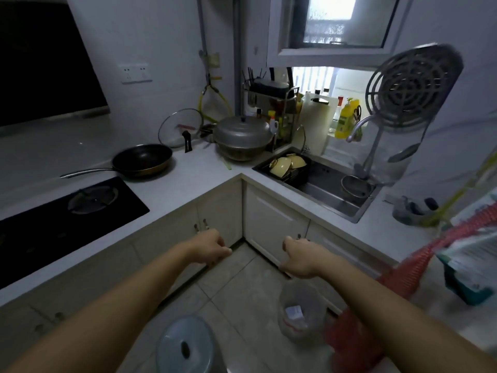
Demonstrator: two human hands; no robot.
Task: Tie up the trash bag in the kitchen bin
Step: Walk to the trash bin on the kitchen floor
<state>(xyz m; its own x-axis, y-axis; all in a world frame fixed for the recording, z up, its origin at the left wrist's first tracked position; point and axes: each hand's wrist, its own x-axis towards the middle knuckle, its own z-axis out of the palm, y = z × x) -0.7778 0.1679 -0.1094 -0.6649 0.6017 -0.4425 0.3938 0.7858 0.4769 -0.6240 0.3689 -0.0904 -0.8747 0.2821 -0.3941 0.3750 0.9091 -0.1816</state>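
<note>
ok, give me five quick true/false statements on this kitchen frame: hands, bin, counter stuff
1. Both hands are gripping the trash bag. False: the left hand and right hand are held out above the floor, holding nothing, apart from the bin below.
2. The bin stands on the tiled floor beneath the right forearm. True.
3. The frying pan sits on the gas burner. False: it rests on the countertop behind the hob.
4. Yellow bowls are stacked in a rack at the sink's left end. True.
5. The big steamer pot has its lid off. False: the domed lid is on.
</note>
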